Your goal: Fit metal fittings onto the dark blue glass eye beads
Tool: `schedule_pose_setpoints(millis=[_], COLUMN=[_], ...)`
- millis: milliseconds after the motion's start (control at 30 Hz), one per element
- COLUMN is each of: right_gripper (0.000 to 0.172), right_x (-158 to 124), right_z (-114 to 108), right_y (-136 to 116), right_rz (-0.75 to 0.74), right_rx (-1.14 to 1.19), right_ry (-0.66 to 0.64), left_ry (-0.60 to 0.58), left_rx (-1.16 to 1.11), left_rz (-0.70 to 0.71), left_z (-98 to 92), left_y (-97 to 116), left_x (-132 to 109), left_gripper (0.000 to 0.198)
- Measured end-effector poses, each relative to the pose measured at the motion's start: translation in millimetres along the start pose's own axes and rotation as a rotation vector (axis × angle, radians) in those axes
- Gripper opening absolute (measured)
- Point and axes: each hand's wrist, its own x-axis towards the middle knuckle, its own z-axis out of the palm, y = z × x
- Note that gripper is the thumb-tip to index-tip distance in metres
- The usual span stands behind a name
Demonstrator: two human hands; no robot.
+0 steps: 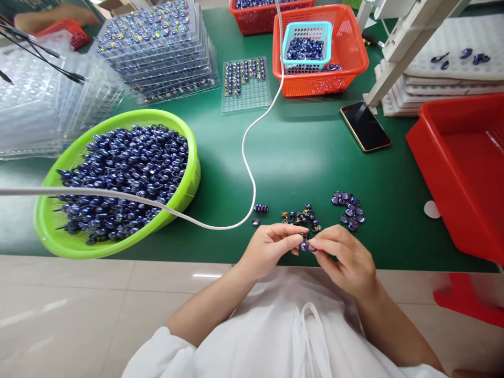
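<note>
A glossy dark-blue earbud piece [304,245] is at the near edge of the green counter [303,147], pinched between fingertips of the left hand [270,245] and right hand [348,257], presumably for fine control. Loose parts [307,216] lie just beyond, probably for easy reach; farther left sits a lime-green basket [193,157]. Pale tiled floor [79,310] shows below

A white, loose-sleeved top [244,341] is filling the frame's lower middle; a looped white tie [296,336] is hanging down its front.
</note>
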Motion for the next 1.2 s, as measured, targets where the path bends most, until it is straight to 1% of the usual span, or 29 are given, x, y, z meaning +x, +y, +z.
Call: schedule_pose_setpoints(millis=[67,133,267,467,600,800,900,967,1067,1200], right_gripper=[0.042,0.041,0.040,0.039,0.037,0.035,0.033,0.033,0.031,0.023], right_x=[-2,-2,-2,-1,-1,0,0,0,2,4], right_z=[3,5,7,8,9,12,12,12,12,15], right_y=[-2,-5,-7,-7,-7,-8,-10,-10,-12,-16], right_rz=[0.067,0.103,0.109,0.134,0.129,0.052,0.035,0.042,0.117,0.318], right_rx=[0.033,0.046,0.006,-0.020,-0.051,-0.182,-0.224,-0.229,-0.156,0.053], right_ry=[0.051,0.063,0.073,0.089,0.094,0.094,0.074,0.056,0.061,0.106], left_ry=[0.015,0.027,0.029,0.068,0.071,0.064,0.041,0.032,0.049,0.092], left_rx=[0.053,0.050,-0.006,0.061,0.136,0.337,0.430,0.462,0.462,0.448], left_rz=[0.021,0.039,0.051,0.129,0.230,0.420,0.512,0.539,0.523,0.499], left_z=[0.6,2.0,5.1,5.6,4.5,1.9,1.1,0.8,0.9,2.7], left_y=[2,3,2,-2,-5,-9,-9,-9,-11,-14], left_x=[-2,-3,-4,-5,-5,-5,-5,-5,-5,-7], left_gripper=[0.024,0.025,0.021,0.017,0.013,0.013,0.012,0.011,0.011,0.011])
